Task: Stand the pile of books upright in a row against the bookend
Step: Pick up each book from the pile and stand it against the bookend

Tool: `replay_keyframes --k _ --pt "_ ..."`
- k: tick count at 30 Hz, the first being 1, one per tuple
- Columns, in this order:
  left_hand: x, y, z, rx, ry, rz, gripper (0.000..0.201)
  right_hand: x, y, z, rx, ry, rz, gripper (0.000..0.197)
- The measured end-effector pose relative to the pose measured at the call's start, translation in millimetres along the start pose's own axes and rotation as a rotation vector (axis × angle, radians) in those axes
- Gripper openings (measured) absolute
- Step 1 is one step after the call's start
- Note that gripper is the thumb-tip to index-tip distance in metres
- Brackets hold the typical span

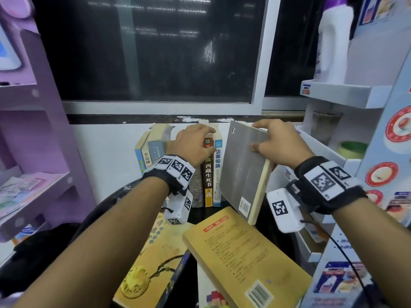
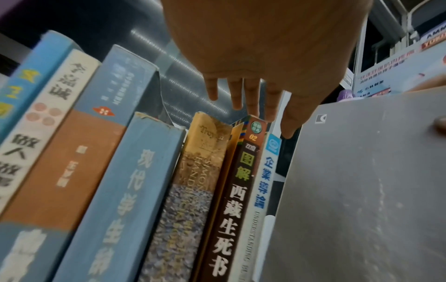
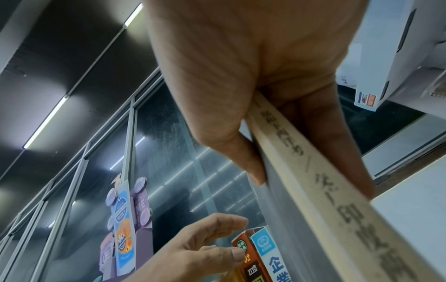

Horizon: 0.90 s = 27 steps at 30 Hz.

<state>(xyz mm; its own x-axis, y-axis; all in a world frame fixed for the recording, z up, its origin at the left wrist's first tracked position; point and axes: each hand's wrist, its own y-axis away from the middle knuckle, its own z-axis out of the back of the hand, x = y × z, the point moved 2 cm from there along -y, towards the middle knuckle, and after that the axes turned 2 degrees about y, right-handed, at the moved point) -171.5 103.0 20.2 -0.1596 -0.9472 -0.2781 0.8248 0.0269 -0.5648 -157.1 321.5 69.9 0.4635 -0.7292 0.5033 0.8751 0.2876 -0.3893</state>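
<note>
A row of upright books (image 1: pixel 155 150) stands against the white wall and ends at a brown-spined book (image 1: pixel 208 176) and a thin white-and-blue one (image 1: pixel 218 170). My left hand (image 1: pixel 211 137) rests with relaxed fingers (image 2: pixel 251 103) on the tops of these last books, thumb against the brown spine (image 3: pixel 251 267). Just right of the row, my right hand (image 1: pixel 255 136) grips a grey-covered book (image 1: pixel 242 170) by its top, upright and tilted, with a gap between it and the row. Two yellow books (image 1: pixel 242 256) (image 1: pixel 151 263) lie flat in front. I cannot make out the bookend.
A purple shelf unit (image 1: pixel 33 141) stands at the left. At the right, a white shelf unit (image 1: pixel 340 94) carries a white bottle (image 1: pixel 333 41), and a green bowl (image 1: pixel 353 148) sits lower down. A dark window (image 1: pixel 155 52) is above the books.
</note>
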Motion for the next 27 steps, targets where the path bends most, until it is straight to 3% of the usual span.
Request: replay_keyframes --k 9,18,27 --pt "3.6 -29.1 -16.8 0.184 -0.017 -0.080 0.056 -0.2 -33.6 -8.7 0.001 0.224 0.010 0.041" --pt "9.4 -31.2 -22.9 0.088 0.119 -0.174 0.046 -8.2 -57.3 -37.7 -0.052 0.159 -0.028 0.052" --pt "10.5 -29.1 -16.6 0.159 0.103 -0.196 0.053 -9.3 -67.4 -96.2 -0.102 0.088 -0.019 0.043"
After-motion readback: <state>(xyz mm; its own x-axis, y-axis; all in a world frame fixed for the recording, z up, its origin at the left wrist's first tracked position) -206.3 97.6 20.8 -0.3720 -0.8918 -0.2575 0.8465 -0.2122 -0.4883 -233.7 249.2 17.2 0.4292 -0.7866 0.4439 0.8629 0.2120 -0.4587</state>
